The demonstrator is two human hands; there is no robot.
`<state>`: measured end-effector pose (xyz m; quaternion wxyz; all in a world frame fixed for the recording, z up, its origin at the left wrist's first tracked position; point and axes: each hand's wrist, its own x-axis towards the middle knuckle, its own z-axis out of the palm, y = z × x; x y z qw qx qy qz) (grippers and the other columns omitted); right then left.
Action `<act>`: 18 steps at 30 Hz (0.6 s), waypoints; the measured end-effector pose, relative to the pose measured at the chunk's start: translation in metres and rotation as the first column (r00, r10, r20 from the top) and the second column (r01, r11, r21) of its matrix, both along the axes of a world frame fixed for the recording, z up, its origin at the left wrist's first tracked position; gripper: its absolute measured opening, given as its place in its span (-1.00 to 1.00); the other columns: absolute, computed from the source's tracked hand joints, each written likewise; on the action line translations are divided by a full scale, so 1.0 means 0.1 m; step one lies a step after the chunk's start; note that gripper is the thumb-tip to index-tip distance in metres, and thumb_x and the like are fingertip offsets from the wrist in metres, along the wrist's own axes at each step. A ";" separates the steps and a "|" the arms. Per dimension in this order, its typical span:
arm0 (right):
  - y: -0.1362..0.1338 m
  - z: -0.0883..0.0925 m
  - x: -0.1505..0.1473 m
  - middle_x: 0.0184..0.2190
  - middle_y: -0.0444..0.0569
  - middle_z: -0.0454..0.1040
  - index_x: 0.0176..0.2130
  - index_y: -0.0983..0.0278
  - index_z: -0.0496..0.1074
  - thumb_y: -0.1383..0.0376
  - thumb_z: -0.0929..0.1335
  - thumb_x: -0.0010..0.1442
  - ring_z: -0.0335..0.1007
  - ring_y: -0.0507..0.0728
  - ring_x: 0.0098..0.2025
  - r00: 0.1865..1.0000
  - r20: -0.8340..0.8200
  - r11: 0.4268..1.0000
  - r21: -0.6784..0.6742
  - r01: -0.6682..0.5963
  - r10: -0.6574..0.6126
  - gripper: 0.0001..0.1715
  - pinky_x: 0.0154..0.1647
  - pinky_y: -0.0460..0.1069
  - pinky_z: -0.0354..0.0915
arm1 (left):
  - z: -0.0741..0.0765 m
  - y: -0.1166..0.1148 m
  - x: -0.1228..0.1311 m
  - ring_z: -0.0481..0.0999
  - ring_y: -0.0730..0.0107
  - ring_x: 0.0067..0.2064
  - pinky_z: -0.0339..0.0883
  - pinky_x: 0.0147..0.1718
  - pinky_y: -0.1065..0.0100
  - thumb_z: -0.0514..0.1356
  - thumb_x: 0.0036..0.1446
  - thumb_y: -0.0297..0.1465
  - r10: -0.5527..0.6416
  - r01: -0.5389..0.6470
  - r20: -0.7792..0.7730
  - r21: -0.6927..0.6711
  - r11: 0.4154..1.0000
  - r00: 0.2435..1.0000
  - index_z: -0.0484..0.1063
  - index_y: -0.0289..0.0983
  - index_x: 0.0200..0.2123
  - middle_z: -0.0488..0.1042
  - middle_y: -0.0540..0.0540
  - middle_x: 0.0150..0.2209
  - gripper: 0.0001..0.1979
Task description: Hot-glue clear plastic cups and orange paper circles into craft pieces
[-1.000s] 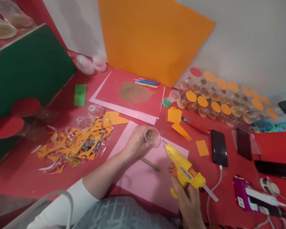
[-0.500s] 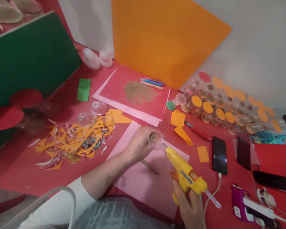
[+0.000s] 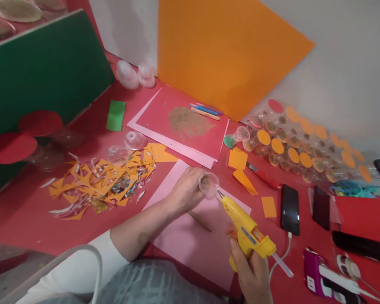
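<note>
One clear cup [image 3: 208,185] sits gripped in the left hand [image 3: 187,190] over a pink sheet [image 3: 194,249]; one yellow glue gun [image 3: 243,221], clasped in the right hand [image 3: 249,270], nozzle [image 3: 221,194] at the rim [image 3: 218,185]; step, apparently gluing; next move, seemingly needing steady aim.

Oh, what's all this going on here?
Someone is at work at a red table. The left hand holds a clear plastic cup over a pink sheet, while the right hand grips a yellow glue gun. The gun's tip is right by the cup's rim, though I can't tell whether they touch. Orange paper scraps lie off to the left, and clear cups with orange discs are gathered on the right.
</note>
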<state>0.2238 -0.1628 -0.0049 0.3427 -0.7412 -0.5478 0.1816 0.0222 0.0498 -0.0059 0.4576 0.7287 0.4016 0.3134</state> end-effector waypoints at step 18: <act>0.05 -0.04 -0.04 -0.34 0.07 0.63 -0.16 0.23 0.67 0.14 0.40 0.36 0.59 0.24 -0.35 0.943 0.306 0.970 0.161 -0.184 0.129 -0.72 -0.37 0.06 0.56 | -0.03 -0.01 0.00 0.57 0.24 -0.19 0.40 -0.02 0.22 0.17 0.09 -0.57 0.015 -0.015 -0.004 0.014 1.000 1.000 0.61 -0.20 -0.23 0.63 -0.05 -0.28 -0.73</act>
